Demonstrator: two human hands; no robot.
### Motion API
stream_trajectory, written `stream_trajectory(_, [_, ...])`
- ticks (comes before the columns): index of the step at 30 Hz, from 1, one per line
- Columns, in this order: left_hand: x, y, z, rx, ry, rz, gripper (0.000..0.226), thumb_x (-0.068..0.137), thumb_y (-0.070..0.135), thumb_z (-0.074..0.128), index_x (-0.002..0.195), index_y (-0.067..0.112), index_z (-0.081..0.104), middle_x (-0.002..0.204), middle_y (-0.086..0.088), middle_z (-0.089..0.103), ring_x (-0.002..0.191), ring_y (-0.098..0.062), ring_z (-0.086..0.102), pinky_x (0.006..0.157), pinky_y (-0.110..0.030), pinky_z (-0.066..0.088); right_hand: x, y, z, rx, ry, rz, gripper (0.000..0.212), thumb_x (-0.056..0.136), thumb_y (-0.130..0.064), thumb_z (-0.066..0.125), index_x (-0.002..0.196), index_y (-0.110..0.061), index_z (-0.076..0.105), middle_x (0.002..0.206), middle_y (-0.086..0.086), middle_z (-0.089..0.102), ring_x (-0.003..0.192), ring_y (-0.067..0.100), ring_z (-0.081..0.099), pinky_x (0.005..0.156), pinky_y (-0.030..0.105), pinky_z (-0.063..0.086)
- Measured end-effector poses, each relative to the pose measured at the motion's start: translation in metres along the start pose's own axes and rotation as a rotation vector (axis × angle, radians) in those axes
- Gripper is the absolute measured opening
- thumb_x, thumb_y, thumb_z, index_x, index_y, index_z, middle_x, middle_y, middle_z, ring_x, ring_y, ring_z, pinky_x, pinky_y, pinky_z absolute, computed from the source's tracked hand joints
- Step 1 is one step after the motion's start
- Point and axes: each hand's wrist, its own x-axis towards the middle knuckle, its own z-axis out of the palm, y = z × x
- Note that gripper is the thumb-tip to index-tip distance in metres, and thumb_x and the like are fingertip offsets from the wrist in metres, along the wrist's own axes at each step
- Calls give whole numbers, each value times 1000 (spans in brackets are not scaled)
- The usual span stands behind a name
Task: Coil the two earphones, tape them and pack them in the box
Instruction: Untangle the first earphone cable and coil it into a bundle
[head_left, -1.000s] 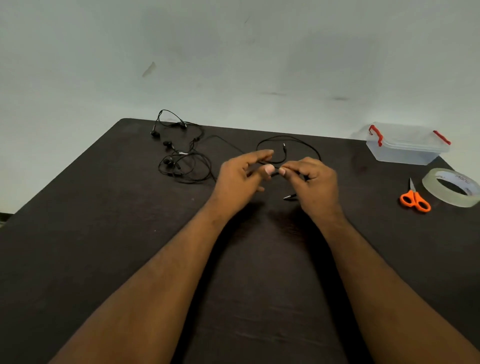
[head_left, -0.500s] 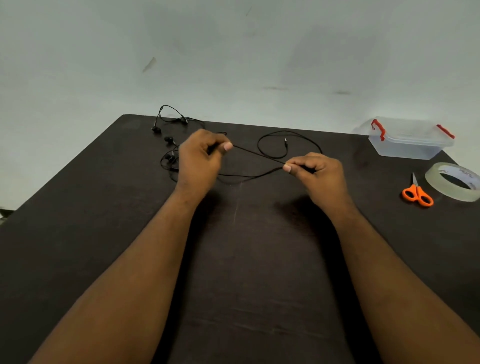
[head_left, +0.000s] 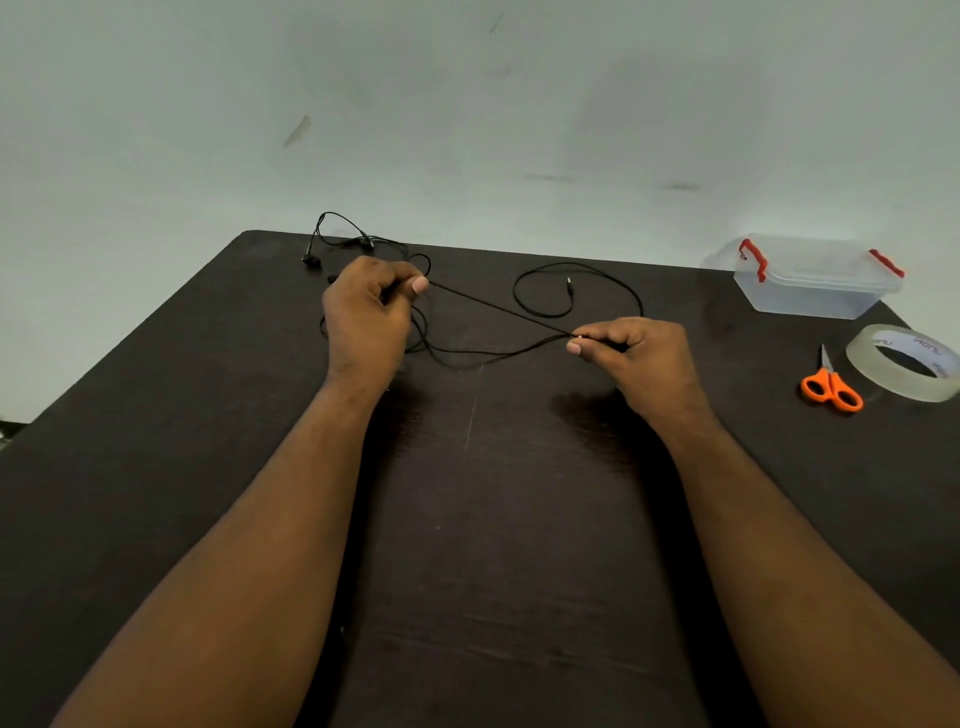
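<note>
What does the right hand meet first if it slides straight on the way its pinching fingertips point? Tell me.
Probably the left hand: the right hand points left and slightly away along the taut earphone cable both pinch. Only bare table lies between, though depth is unclear.

Plain room — dark table (head_left: 156, 467), bare wall (head_left: 467, 104).

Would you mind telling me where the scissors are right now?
In the head view, the orange scissors lie on the right side of the dark table, just left of the tape roll and in front of the plastic box.
</note>
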Motion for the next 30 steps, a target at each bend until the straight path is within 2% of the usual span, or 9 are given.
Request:
stream_trajectory(3, [0, 1, -1, -4, 30, -11, 5, 84, 14, 70, 87, 11, 74, 82, 0, 62, 75, -8, 57, 68, -13, 45, -2, -7, 3, 28, -52, 97, 13, 77, -16, 79, 90, -13, 78, 78, -14, 70, 77, -3, 66, 75, 10, 50])
stream_trajectory(6, [4, -4, -2, 64, 100, -55, 9, 86, 22, 67, 87, 16, 74, 78, 2, 64, 75, -12, 56, 69, -14, 40, -2, -24, 8, 59, -320, 244, 9, 86, -22, 70, 81, -16, 75, 75, -8, 74, 51, 2, 56, 55, 18, 47])
stream_trajectory(9, [6, -6, -2, 239, 185, -155, 15, 86, 39, 64, 88, 28, 74, 83, 8, 69, 86, -23, 59, 74, -33, 42, -9, -54, 15, 457, -660, 414, 15, 89, -19, 62, 83, -7, 68, 82, 11, 75, 43, 7, 49, 39, 15, 36])
stream_trajectory(13, [-1, 8, 8, 293, 112, -182, 10, 85, 38, 65, 87, 32, 72, 92, 14, 68, 104, -18, 53, 80, -37, 26, -23, -86, 25, 971, -857, 421, 17, 84, -21, 57, 80, -10, 69, 85, 15, 74, 57, 12, 66, 51, 20, 53])
stream_trajectory(16, [-11, 4, 17, 180, -87, -65, 14, 82, 40, 58, 83, 32, 69, 78, 19, 62, 98, -19, 58, 89, -49, 38, -23, -106, 27, 1326, -821, 287, 16, 79, -26, 63, 81, -13, 72, 88, 10, 75, 70, 13, 72, 63, 25, 59])
stream_trajectory(20, [-22, 22, 27, 23, -198, 75, 8, 81, 27, 59, 81, 28, 67, 69, 18, 58, 75, -7, 58, 94, -49, 37, -7, -132, 23, 1577, -404, 161, 21, 81, -19, 55, 79, -11, 74, 91, 9, 75, 83, 17, 73, 74, 28, 59])
stream_trajectory(22, [-26, 25, 28, -73, -251, 125, 9, 88, 19, 61, 84, 18, 69, 70, 9, 65, 68, -6, 54, 95, -39, 39, 4, -130, 24, 1512, -194, 106, 18, 81, -15, 56, 82, -9, 73, 98, 10, 74, 97, 22, 70, 88, 32, 56])
stream_trajectory(26, [-28, 17, 27, -125, -326, 91, 12, 94, 17, 59, 82, 19, 60, 70, 14, 55, 65, -2, 50, 62, -22, 41, 18, -84, 28, 916, 99, 31, 12, 86, -8, 64, 95, -4, 72, 97, 0, 74, 110, 17, 65, 100, 29, 48])
stream_trajectory(30, [-25, 18, 30, -25, -357, 200, 11, 94, 21, 58, 88, 14, 63, 79, 8, 55, 70, -8, 49, 63, -28, 43, 13, -38, 35, 281, -33, -27, 12, 88, -7, 67, 96, -8, 75, 94, -5, 73, 95, 3, 66, 90, 23, 49])
